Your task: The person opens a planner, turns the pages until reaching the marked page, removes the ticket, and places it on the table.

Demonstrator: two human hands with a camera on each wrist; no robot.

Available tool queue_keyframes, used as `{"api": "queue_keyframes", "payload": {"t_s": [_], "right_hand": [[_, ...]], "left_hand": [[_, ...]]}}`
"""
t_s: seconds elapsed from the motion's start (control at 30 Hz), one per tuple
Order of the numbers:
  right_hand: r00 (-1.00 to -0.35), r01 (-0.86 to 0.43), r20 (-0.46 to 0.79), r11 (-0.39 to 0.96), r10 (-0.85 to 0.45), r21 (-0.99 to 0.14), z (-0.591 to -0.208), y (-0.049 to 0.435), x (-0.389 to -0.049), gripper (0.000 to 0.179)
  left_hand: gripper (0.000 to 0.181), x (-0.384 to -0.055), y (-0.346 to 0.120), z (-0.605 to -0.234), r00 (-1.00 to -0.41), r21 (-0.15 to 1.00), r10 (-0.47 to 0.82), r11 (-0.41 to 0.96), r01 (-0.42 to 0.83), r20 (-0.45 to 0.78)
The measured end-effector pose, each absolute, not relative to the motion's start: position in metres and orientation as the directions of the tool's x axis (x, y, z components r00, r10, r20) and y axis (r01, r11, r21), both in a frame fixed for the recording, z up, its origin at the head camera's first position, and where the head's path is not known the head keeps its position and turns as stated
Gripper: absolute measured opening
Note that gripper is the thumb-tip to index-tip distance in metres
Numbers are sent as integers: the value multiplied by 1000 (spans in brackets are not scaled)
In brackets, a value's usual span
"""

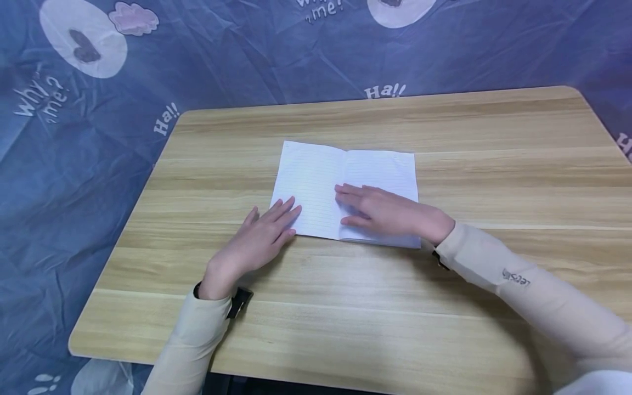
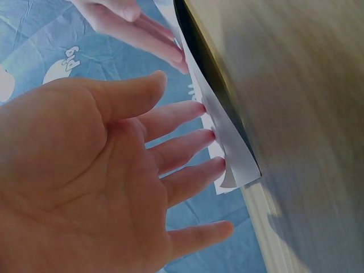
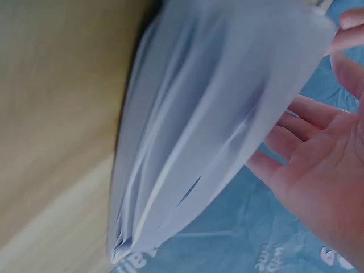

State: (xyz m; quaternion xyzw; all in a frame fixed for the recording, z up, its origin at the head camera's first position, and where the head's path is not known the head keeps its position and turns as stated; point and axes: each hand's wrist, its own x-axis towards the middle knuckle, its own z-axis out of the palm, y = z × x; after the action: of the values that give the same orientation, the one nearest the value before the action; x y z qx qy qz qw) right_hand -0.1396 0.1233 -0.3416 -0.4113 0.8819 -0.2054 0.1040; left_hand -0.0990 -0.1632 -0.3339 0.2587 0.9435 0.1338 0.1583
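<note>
An open notebook (image 1: 311, 170) with lined white pages lies on the wooden table. My left hand (image 1: 264, 236) rests its spread fingertips on the lower left corner of the left page. In the left wrist view that hand (image 2: 114, 153) shows its palm, with straight fingers reaching to the page edge. My right hand (image 1: 382, 211) lies flat over the right page, its fingertips near the centre fold. In the right wrist view the notebook's pages (image 3: 210, 114) fan loosely at their edge, and the right hand (image 3: 318, 148) is beyond them with fingers extended.
The wooden table (image 1: 197, 164) has rounded corners and surrounds the notebook on all sides. A blue printed cloth (image 1: 247, 55) hangs behind it and down its left side. Black straps (image 1: 240, 302) sit at both wrists by the beige sleeves.
</note>
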Motion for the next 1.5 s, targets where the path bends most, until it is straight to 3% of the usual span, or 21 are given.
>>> {"api": "queue_keyframes", "payload": {"t_s": [0.73, 0.97, 1.5], "right_hand": [[-841, -472, -89, 805, -533, -359, -332, 171, -209, 56], [-862, -391, -168, 838, -479, -381, -335, 183, -218, 62], [-883, -326, -170, 832, -438, -449, -328, 193, -218, 55]], "left_hand": [[53, -99, -164, -335, -814, 343, 522, 836, 428, -256], [53, -100, -165, -337, -812, 341, 521, 838, 427, -263], [53, -99, -164, -336, -811, 345, 517, 840, 420, -273]]}}
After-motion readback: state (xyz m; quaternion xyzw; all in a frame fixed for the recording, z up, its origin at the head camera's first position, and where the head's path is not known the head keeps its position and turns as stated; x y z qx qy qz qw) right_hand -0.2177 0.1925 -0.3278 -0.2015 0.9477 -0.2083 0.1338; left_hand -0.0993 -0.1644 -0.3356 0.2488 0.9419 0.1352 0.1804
